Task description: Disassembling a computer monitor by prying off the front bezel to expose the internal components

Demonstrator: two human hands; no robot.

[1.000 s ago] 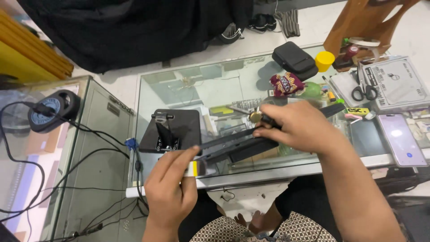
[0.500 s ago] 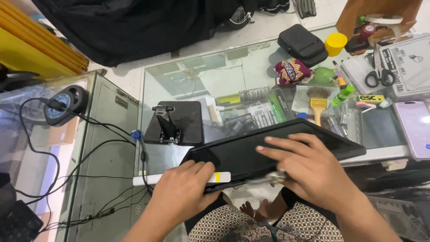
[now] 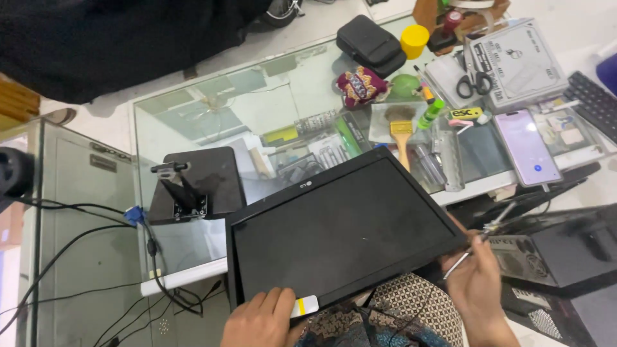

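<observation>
At the far left, black cables (image 3: 71, 241) are trailing over a low glass cabinet (image 3: 77, 193), one ending in a blue plug (image 3: 134, 215). Just right of it, a black monitor stand base (image 3: 193, 183) is lying flat on the glass tabletop (image 3: 212, 109), its hinge bracket sticking up.

The left hand (image 3: 260, 318) is gripping the near bottom edge of the flat black monitor (image 3: 344, 234), fingers curled over the bezel beside a small white and yellow sticker (image 3: 304, 306). The monitor is lying screen up and tilted, its far edge resting on the near rim of the tabletop and its near edge hanging out over the person's lap.

Beyond the monitor, a paintbrush (image 3: 402, 138) with a yellow handle is lying on the glass, with a green marker (image 3: 432, 110) and a patterned pouch (image 3: 360, 87) near it. Further back, a black case (image 3: 371, 45) and a yellow cup (image 3: 414, 40) are standing.

The right hand (image 3: 479, 286) is closing narrowly around a thin metal tool (image 3: 472, 247), just beside the monitor's right corner. Whether it is touching the monitor I cannot tell.

To the right, scissors (image 3: 475, 80) are resting on a grey box (image 3: 517, 61), and a phone (image 3: 527, 146) is lying face up near the tabletop's edge.
</observation>
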